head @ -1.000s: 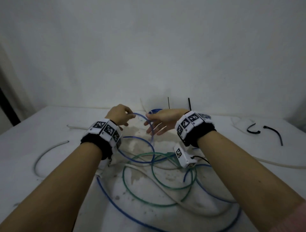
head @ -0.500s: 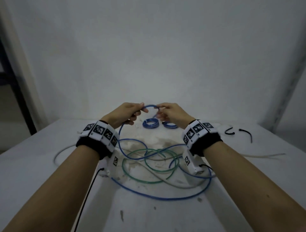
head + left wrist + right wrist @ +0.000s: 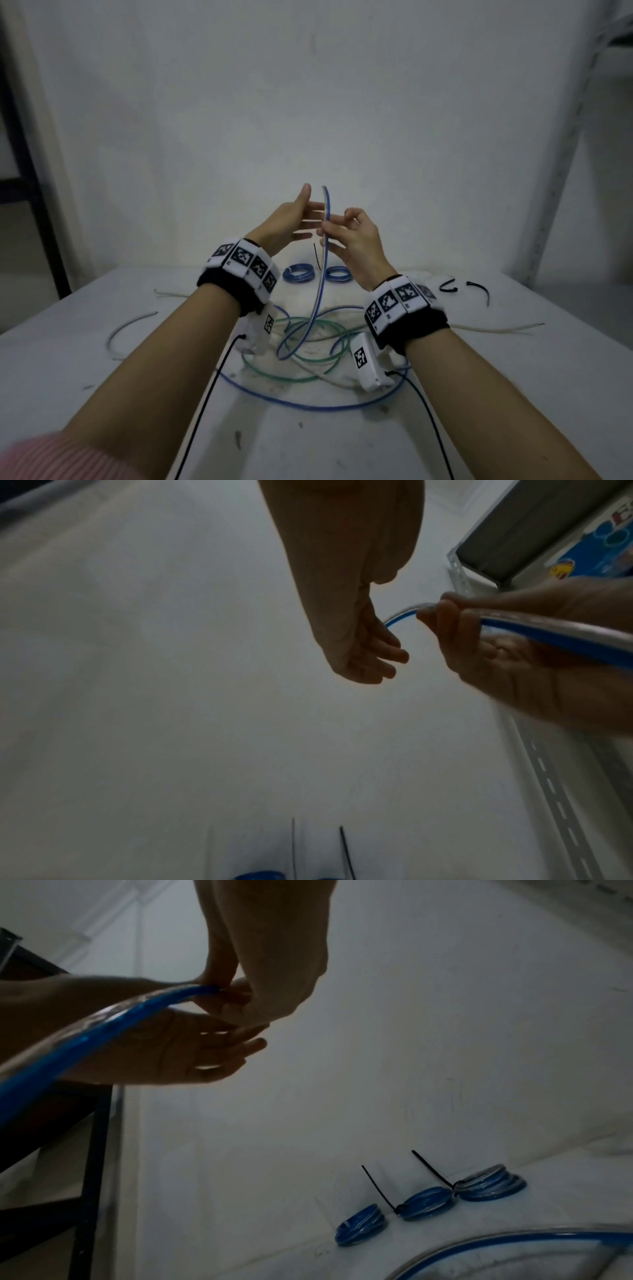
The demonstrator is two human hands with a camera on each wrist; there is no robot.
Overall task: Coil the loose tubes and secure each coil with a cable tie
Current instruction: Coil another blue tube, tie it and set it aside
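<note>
Pinched between right hand [image 3: 356, 236] thumb and fingers, a long blue flexible plastic tube [image 3: 317, 291] is held upright above the white table [image 3: 102, 394]; the left hand [image 3: 291, 222] is held flat-fingered beside it. Small tied blue coils [image 3: 298, 274] are seen near the table's far edge.

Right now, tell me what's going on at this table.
A person is starting to coil a blue tube. The right hand pinches it near its raised end; the left hand is open beside it. The rest trails down into loose tubes on the table. Finished blue coils with black ties sit by the wall.
</note>
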